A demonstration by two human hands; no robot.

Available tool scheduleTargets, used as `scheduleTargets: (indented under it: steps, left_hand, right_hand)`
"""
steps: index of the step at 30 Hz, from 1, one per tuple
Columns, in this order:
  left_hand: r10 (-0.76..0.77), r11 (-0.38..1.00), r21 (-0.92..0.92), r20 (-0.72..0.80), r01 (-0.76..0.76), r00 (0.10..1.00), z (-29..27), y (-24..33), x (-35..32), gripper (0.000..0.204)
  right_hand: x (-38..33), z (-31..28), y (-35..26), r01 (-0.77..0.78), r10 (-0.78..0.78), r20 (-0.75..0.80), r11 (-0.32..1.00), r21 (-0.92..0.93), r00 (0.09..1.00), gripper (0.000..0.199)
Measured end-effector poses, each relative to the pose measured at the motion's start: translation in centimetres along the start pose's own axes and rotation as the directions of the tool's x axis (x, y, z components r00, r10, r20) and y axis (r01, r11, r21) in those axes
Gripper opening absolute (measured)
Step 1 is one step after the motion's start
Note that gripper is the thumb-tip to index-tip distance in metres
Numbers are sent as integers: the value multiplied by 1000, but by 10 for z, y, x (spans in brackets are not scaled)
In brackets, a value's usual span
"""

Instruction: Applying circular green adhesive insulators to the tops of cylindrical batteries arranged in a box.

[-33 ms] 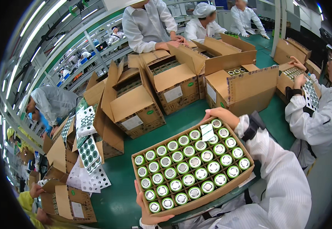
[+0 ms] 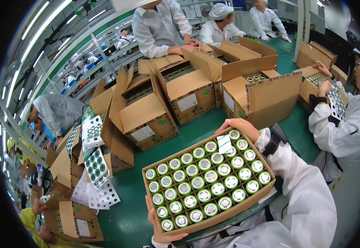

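Note:
A shallow cardboard tray [image 2: 246, 203] is held tilted toward me between both hands. Thin cardboard dividers part it into rows of upright cylindrical battery cells [image 2: 198, 182], with green wraps and silver ends. Resting on a few cells near the far right corner is a small white paper slip [image 2: 224, 144] with green markings. My left hand [image 2: 160, 225] grips the near left corner, its thumb along the front wall and fingers up the side. My right hand [image 2: 243, 127] wraps round the far right corner, its fingers at the back edge.
Open cardboard boxes [image 2: 149, 124] of cells line the far side of the green table [image 2: 124, 215]. Sheets of round dark stickers [image 2: 96, 165] hang over boxes at left. Co-workers stand around; one person [image 2: 345, 111] at right handles another tray. A box [image 2: 74, 221] sits near left.

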State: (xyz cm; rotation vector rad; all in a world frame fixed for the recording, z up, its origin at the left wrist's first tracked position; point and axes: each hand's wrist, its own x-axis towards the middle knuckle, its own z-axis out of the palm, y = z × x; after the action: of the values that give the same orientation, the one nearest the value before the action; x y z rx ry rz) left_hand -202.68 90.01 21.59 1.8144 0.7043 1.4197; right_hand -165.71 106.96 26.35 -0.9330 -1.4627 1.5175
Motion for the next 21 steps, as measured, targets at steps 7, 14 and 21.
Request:
scheduleTargets:
  steps: [7,14,21]
  left_hand:
    - [48,999,-13,3,-48,999,-1,-17,-12,118]
    - [12,999,-39,-61,-14,998,1,-26,-23,116]
    - [14,991,-133,-64,-22,998,5,-22,-19,114]
  right_hand:
    - [-27,6,-47,556,-289,482,547,-626,827,40]
    - [-17,18,-47,480,-326,379,331,-812,866,26]
    - [-6,29,-54,390,-565,148,337,-857,812,14]
